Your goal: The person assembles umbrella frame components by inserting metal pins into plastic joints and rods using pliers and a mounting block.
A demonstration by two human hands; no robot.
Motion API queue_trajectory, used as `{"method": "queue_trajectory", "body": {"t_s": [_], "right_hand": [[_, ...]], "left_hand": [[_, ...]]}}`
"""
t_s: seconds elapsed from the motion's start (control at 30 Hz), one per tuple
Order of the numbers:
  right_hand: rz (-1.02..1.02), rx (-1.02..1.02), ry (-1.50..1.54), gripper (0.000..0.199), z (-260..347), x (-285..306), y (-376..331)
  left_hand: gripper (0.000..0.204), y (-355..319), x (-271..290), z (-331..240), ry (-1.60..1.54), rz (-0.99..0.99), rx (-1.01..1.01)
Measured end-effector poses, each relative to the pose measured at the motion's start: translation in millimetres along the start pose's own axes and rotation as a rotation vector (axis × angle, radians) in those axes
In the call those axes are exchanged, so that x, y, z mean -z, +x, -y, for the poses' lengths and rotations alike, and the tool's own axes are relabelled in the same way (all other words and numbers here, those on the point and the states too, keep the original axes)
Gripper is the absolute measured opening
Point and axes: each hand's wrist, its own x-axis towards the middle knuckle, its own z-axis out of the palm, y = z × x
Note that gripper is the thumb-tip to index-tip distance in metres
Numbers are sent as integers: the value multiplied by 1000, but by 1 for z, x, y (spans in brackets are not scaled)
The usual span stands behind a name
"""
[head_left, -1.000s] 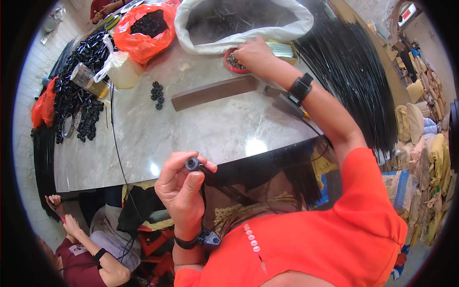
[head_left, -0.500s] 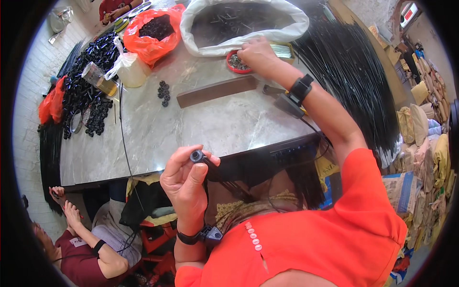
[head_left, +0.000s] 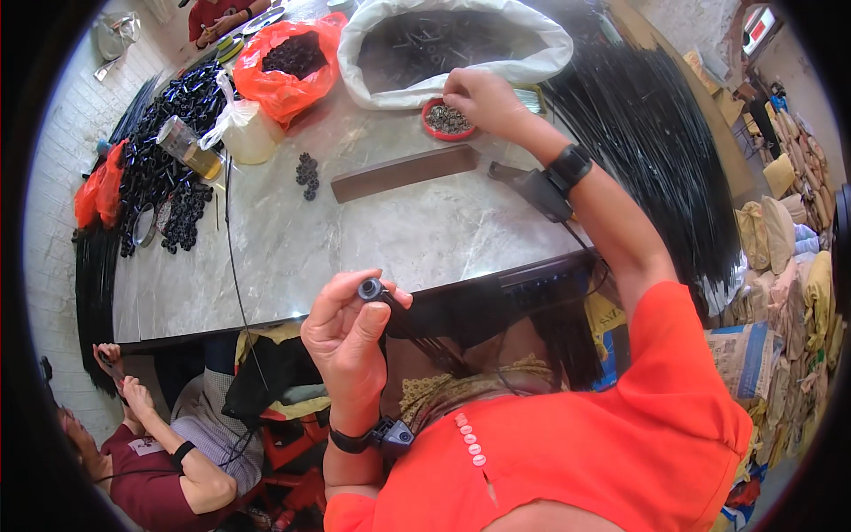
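My left hand (head_left: 347, 341) is raised near my chest, its fingers closed around a small black round cap (head_left: 370, 289) fitted on the end of a thin black rod (head_left: 424, 335) that runs down toward my lap. My right hand (head_left: 479, 97) reaches far across the grey marble table (head_left: 355, 239), its fingertips pinching at small dark pieces in a shallow red dish (head_left: 448, 120). Whether a piece is between the fingers is hidden. Just behind the dish lies a wide white sack (head_left: 452, 44) of black parts.
A brown wooden strip (head_left: 403, 172) lies mid-table, with a cluster of black caps (head_left: 307, 174) beside it. An orange bag (head_left: 288, 66), a clear bottle (head_left: 191, 146) and heaps of black parts (head_left: 164, 168) sit at the left. Long black rods (head_left: 660, 151) fan out right. Another person (head_left: 151, 443) sits below left.
My left hand with the capped rod has shifted slightly right and up. My right hand has stayed at the red dish. The view has tilted a little.
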Motion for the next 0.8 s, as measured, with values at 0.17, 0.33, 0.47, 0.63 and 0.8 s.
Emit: {"method": "queue_trajectory", "body": {"t_s": [0.17, 0.33, 0.47, 0.63, 0.8], "right_hand": [[211, -314, 1009, 19, 41, 43, -18], [300, -305, 1512, 21, 76, 58, -65], [342, -278, 1658, 17, 100, 54, -88], [366, -291, 1744, 9, 114, 46, -106], [376, -248, 1901, 4, 126, 33, -118]], "left_hand": [[40, -2, 2, 1, -9, -5, -14], [36, -4, -3, 0, -30, 17, -15], [29, -6, -6, -2, -74, 26, -8], [41, -9, -7, -2, 9, 30, -19], [41, -11, -6, -4, -13, 29, 0]]}}
